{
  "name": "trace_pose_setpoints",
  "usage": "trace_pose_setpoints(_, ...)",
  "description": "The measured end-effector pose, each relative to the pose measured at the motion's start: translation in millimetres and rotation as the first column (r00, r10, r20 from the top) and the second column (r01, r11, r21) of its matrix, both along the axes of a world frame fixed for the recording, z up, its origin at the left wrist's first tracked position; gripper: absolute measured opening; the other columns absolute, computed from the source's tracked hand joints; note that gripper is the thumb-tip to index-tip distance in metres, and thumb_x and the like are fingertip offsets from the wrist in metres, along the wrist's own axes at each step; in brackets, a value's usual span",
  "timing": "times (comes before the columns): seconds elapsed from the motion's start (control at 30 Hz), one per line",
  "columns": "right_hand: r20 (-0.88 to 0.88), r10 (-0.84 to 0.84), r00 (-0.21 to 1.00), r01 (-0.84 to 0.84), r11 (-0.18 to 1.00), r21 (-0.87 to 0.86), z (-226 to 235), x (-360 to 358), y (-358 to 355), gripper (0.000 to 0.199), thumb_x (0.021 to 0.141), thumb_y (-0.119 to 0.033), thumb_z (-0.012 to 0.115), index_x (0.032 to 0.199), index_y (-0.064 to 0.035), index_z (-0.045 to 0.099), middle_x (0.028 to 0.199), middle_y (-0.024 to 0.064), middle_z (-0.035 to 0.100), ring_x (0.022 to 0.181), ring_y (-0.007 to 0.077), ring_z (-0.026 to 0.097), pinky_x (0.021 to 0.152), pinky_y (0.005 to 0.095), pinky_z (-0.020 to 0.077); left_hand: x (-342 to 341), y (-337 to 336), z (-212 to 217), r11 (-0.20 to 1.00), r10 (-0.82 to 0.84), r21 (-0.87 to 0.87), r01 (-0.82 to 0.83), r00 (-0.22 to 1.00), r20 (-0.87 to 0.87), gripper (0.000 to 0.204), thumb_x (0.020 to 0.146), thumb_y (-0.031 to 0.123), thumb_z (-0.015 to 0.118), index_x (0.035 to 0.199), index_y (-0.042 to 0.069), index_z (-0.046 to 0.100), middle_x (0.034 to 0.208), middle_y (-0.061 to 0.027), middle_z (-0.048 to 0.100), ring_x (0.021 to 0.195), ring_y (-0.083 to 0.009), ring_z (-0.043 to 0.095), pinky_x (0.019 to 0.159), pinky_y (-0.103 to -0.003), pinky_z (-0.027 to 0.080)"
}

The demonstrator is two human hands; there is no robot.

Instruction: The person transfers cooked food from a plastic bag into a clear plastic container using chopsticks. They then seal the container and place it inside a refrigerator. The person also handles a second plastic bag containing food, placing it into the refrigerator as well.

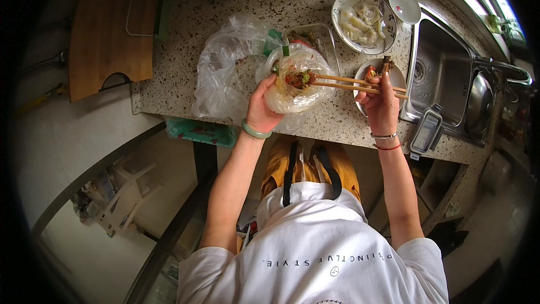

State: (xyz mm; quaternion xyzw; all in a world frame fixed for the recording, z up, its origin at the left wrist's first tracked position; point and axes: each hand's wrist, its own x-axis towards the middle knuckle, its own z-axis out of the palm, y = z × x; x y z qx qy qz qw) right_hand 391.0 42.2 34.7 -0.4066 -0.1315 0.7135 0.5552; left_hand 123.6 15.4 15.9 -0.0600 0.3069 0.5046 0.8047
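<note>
My left hand grips the side of a clear plastic bag, its mouth spread open. Inside lies reddish and green food, perhaps pickled vegetables. In my right hand is a pair of wooden chopsticks, their tips reaching into the bag's mouth at the food. Under the right hand is a white bowl, partly hidden, with red and dark food at its far side. Just beyond the bag sits a clear rectangular container with some red and green food.
A crumpled plastic bag lies left of my hands. Farther back stand a patterned plate of dumplings and a white dish. On the right are a steel sink and a grey-rimmed lid. A wooden board is at left.
</note>
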Motion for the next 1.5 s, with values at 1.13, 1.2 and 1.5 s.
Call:
trace_pose_setpoints(1.13,0.589,-0.113,0.8,-0.137,0.922,0.362,28.5,-23.3,24.1,0.029,0.097,-0.022,0.051,0.095,0.0048,0.061,0.083,0.0108,0.067,0.066,0.0157,0.067,0.061,0.0256,0.0538,1.5,-51.2,8.2,0.993,-0.099,-0.063,0.096,0.994,-0.039,0.045,0.094,0.028,0.045,0.129,0.001,0.046,0.126,-0.0109,0.055,0.114,-0.0231,0.054,0.099,-0.038,0.042)
trace_pose_setpoints(1.2,0.659,-0.09,0.747,-0.164,0.935,0.314,22.6,-18.7,21.9,0.026,0.097,-0.019,0.051,0.093,0.0042,0.061,0.082,0.0096,0.067,0.067,0.014,0.066,0.061,0.0247,0.0535,1.7,-52.0,8.9,0.992,-0.11,-0.068,0.107,0.993,-0.036,0.045,0.094,0.028,0.044,0.13,0.001,0.046,0.127,-0.0119,0.055,0.115,-0.0239,0.053,0.1,-0.038,0.041)
trace_pose_setpoints(1.5,0.61,-0.158,0.776,-0.103,0.923,0.37,27.7,-25.7,15.0,0.024,0.097,-0.016,0.05,0.09,0.0038,0.061,0.08,0.0073,0.064,0.067,0.0141,0.065,0.061,0.0241,0.0515,6.1,-54.1,15.2,0.994,-0.091,-0.07,0.087,0.995,-0.049,0.044,0.095,0.027,0.043,0.13,0.001,0.046,0.127,-0.0127,0.055,0.114,-0.0248,0.054,0.1,-0.039,0.041)
